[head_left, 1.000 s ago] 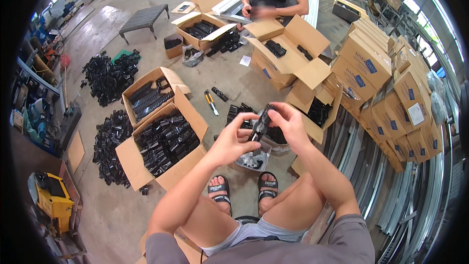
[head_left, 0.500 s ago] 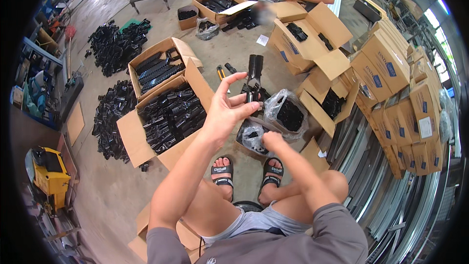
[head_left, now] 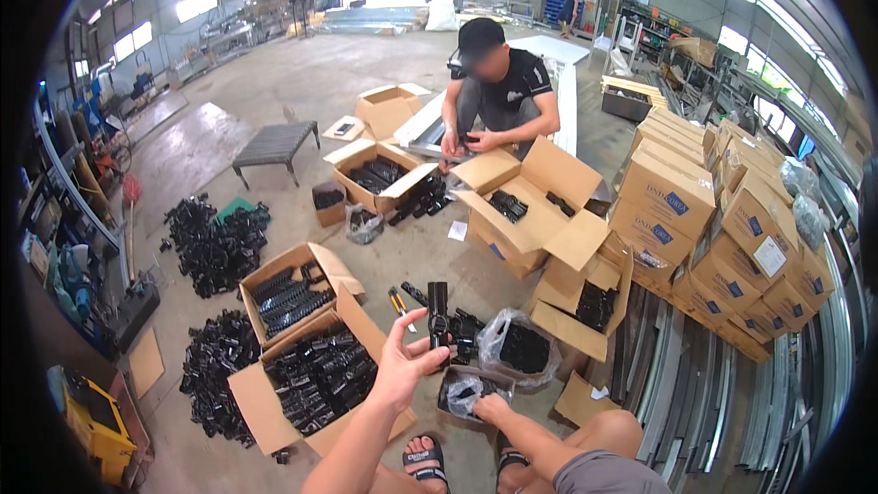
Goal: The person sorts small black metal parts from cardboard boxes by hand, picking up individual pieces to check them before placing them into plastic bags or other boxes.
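My left hand (head_left: 409,364) holds up a black, long plastic-looking part (head_left: 439,309) between thumb and fingers. Low in front of me, my right hand (head_left: 494,408) reaches into a small cardboard box (head_left: 455,418) beside a clear plastic bag (head_left: 463,391); its fingertips are hidden there. Just beyond stands a larger clear bag (head_left: 498,337) filled with small black pieces. More black parts (head_left: 466,327) lie on the floor behind the held one, near a yellow-and-black utility knife (head_left: 400,300).
Open cartons of black parts stand at left (head_left: 320,380) and right (head_left: 585,311). Heaps of black parts (head_left: 219,242) lie far left. Across from me a person (head_left: 503,82) crouches, handling something small and dark. Stacked cartons (head_left: 663,197) and metal profiles (head_left: 681,384) line the right.
The view has tilted up, bringing the crouching person and the hall into sight. My left hand still holds the black part; my right hand has gone lower into the small box.
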{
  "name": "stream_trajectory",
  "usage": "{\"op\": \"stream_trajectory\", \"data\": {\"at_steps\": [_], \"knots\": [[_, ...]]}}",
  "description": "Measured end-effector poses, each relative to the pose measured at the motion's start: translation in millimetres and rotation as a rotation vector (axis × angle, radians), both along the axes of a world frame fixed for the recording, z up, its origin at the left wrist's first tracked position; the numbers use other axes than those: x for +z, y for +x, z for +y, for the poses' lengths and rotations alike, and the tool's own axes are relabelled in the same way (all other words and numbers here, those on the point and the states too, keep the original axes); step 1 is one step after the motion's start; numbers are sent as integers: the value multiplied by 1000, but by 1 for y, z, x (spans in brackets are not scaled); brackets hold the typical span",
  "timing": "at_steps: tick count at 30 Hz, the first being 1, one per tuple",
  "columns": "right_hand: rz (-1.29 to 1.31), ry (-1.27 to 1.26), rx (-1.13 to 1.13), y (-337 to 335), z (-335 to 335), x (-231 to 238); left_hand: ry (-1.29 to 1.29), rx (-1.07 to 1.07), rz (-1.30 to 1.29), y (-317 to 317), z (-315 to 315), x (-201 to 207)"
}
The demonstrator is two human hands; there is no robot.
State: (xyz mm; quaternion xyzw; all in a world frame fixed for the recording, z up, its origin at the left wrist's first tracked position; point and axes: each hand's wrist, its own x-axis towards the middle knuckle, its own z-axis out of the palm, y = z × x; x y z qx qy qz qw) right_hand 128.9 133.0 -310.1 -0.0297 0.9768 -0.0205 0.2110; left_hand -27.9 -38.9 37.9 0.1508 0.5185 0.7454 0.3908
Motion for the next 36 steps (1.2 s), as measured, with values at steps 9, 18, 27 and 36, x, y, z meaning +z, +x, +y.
{"op": "stream_trajectory", "data": {"at_steps": [9, 18, 27, 36], "knots": [[434, -468, -1178, 14, 16, 19, 3, -79, 15, 5, 10, -3], [1010, -1614, -1057, -23, 29, 279, 32, -124, 11, 19, 16, 6], [835, -1431, -757, 9, 31, 397, 144, -210, -59, 41, 18, 15], [1034, -1260, -751, -1, 6, 376, 194, -200, -64, 60, 21, 12]]}}
